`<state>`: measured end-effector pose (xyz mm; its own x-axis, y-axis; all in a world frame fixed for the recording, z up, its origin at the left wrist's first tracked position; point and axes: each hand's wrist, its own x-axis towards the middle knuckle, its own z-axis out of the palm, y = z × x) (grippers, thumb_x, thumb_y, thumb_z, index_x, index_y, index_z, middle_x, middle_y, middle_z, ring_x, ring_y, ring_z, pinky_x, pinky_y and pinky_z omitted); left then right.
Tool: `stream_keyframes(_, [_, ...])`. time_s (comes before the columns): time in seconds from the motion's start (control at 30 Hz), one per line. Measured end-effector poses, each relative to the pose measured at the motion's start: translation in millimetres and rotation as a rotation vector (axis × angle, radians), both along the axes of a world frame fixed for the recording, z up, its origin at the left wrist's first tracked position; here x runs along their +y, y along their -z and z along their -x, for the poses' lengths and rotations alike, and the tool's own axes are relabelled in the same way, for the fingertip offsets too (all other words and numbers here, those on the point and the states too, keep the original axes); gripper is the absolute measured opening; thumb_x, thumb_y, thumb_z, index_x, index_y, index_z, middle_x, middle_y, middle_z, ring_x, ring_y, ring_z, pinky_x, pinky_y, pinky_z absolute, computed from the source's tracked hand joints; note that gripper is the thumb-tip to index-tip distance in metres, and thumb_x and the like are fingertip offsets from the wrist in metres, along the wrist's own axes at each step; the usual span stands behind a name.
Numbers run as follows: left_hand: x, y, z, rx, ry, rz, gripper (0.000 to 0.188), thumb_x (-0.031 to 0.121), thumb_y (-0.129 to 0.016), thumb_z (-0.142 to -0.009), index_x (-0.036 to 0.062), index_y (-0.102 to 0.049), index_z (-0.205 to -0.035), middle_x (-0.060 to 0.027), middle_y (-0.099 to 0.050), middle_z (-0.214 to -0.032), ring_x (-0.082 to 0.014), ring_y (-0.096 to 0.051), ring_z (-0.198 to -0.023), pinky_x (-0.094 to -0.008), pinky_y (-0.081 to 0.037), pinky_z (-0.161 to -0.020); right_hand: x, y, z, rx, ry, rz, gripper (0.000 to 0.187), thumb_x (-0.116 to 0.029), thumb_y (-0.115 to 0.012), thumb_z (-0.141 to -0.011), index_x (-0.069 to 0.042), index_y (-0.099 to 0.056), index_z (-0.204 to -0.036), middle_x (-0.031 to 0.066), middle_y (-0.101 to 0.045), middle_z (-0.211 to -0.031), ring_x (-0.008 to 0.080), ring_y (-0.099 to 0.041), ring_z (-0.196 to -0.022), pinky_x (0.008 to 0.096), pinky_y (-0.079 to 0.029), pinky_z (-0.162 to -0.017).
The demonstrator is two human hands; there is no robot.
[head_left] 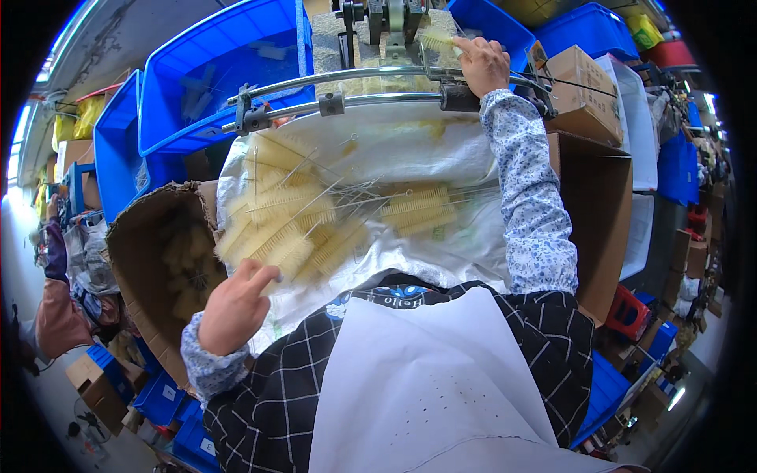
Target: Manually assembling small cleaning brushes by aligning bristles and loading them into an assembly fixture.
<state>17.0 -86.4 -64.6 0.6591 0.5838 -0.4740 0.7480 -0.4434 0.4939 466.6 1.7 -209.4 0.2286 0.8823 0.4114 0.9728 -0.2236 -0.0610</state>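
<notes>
My right hand (482,66) is closed around the end of a pale yellow bristle brush (436,39), up against a metal machine (392,24) at the far side. On a white plastic sheet before me lies a loose pile of similar bottle brushes (284,213) with twisted wire stems; several stems end in small loops. A smaller bunch of brushes (416,211) rests right of the pile. My left hand (236,306) hovers at the pile's near left edge, fingers partly bent and apart, nothing seen in them. Whether its fingertips touch a brush, I cannot tell.
Two metal rods (363,100) cross in front of the machine. Blue bin (165,94) stands far left. A cardboard box (130,236) with brushes sits at left, another open carton (591,229) at right. A co-worker's arm (59,299) shows at far left.
</notes>
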Motion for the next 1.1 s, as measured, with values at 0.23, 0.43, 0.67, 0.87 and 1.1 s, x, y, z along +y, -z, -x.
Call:
stream_keyframes(0.23, [22,-36,7,-0.334,0.061,-0.098,0.032,-0.003,-0.058,-0.051,0.0062,-0.056,-0.082,-0.0114,-0.05,-0.089,-0.0267,-0.053,-0.072,-0.0327,-0.043,-0.063,8,8,-16,0.036,-0.006,0.082,0.031,-0.016,-0.051,-0.076,-0.029,-0.057,-0.104,-0.0014,-0.055,-0.09,0.0194,-0.045,-0.094,0.0374,-0.031,-0.083])
stream_keyframes(0.43, [29,-44,4,-0.445,0.083,-0.036,0.035,-0.005,-0.061,-0.049,0.0079,-0.058,-0.081,-0.0117,-0.049,-0.092,-0.0242,-0.053,-0.076,-0.0295,-0.042,-0.065,33,28,-31,-0.102,-0.116,0.02,0.034,-0.013,-0.05,-0.077,-0.025,-0.054,-0.108,-0.0018,-0.052,-0.105,0.019,-0.039,-0.108,0.0382,-0.025,-0.091])
stream_keyframes(0.67, [28,-14,10,-0.687,0.05,0.111,0.031,-0.004,-0.063,-0.052,0.0088,-0.059,-0.081,-0.0096,-0.05,-0.092,-0.0188,-0.051,-0.076,-0.0281,-0.041,-0.065,-13,6,-43,-0.152,0.244,0.073,0.05,-0.033,-0.058,-0.073,-0.021,-0.043,-0.12,0.0001,-0.05,-0.111,0.0215,-0.039,-0.109,0.0463,-0.026,-0.087])
stream_keyframes(0.87, [28,7,2,-0.889,0.061,0.319,0.026,0.003,-0.07,-0.063,0.0075,-0.055,-0.083,-0.0092,-0.051,-0.091,-0.0163,-0.052,-0.077,-0.0248,-0.042,-0.068,-11,14,-44,0.21,0.208,0.036,0.042,-0.029,-0.056,-0.073,-0.015,-0.051,-0.113,0.0039,-0.053,-0.112,0.0228,-0.047,-0.102,0.0431,-0.031,-0.085])
stream_keyframes(1.1, [26,6,11,-0.996,-0.013,0.427,0.028,0.002,-0.071,-0.061,0.007,-0.053,-0.081,-0.0113,-0.052,-0.087,-0.0175,-0.052,-0.075,-0.0266,-0.042,-0.066,10,12,15,0.201,0.167,-0.004,0.036,-0.023,-0.054,-0.072,-0.011,-0.055,-0.106,0.0065,-0.055,-0.104,0.0235,-0.051,-0.098,0.0434,-0.035,-0.081])
